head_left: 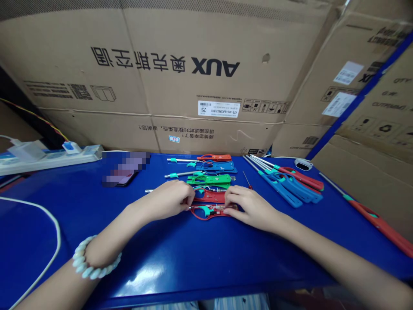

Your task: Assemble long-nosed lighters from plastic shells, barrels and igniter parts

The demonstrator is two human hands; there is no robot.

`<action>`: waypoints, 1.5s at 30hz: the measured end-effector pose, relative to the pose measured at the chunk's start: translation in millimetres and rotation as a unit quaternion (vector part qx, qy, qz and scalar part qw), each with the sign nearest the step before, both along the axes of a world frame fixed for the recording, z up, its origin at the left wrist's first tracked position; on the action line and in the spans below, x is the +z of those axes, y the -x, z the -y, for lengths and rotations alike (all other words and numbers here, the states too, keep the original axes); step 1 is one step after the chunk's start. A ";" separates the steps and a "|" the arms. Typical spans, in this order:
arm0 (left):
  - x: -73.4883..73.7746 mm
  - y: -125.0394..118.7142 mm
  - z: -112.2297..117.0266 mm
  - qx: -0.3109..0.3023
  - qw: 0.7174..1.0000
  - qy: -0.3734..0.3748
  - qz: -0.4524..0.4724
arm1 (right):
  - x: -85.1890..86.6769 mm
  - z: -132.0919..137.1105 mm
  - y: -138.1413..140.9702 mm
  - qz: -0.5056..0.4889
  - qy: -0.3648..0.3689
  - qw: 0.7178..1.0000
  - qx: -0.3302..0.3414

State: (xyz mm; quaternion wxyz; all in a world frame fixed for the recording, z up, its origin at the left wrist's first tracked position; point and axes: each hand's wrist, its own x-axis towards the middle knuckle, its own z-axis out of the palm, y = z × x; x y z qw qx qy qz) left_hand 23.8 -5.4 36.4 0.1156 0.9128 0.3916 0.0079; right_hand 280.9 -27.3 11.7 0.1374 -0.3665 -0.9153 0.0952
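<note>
The nearest red utility lighter [206, 211] lies on the blue table with its casing open, showing a teal trigger and a clear inner part. My left hand [176, 199] is closed, its thumb and finger pinching the metal rod end. At the other end, my right hand [247, 203] grips the handle with thumb and fingers; the exact contact is partly hidden. Just behind lies another open red lighter [211, 196]. Beyond it are a green lighter casing [209, 179], a blue one [215, 166] and an orange-red one [214, 157], with metal rods pointing left.
Several blue and red lighters [290, 185] lie grouped to the right, and another red lighter [377, 219] lies near the right-hand cardboard. A screwdriver [248, 180] rests between. At left are a phone [124, 170], a power strip [54, 158] and a white cable [53, 219]. Cardboard [161, 94] walls the back.
</note>
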 end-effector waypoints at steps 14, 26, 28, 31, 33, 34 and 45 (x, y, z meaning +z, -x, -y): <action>-4.9 3.6 -0.4 -0.013 1.000 -0.019 0.013 | -6.1 -7.7 -1.4 -0.048 -0.029 0.998 -0.026; -1.4 0.8 1.3 -0.014 1.000 -0.026 0.006 | -8.0 -5.1 0.4 -0.016 -0.032 0.999 0.040; -1.1 0.8 1.0 -0.015 1.000 -0.025 0.004 | -10.2 -5.2 0.5 -0.011 -0.044 0.998 0.046; -0.3 -1.3 1.0 -0.018 0.999 -0.032 0.007 | -13.1 -4.9 1.1 -0.004 -0.065 0.996 0.056; -0.2 -4.7 1.8 -0.024 0.998 -0.047 0.015 | -14.2 -4.3 2.0 0.003 -0.081 0.995 0.059; -0.5 -7.0 2.5 -0.028 0.998 -0.056 0.021 | -14.3 -4.0 2.5 0.007 -0.088 0.994 0.059; -17.0 -24.5 11.2 -0.067 0.994 -0.057 0.063 | -10.9 -0.8 4.7 0.036 -0.114 0.991 0.055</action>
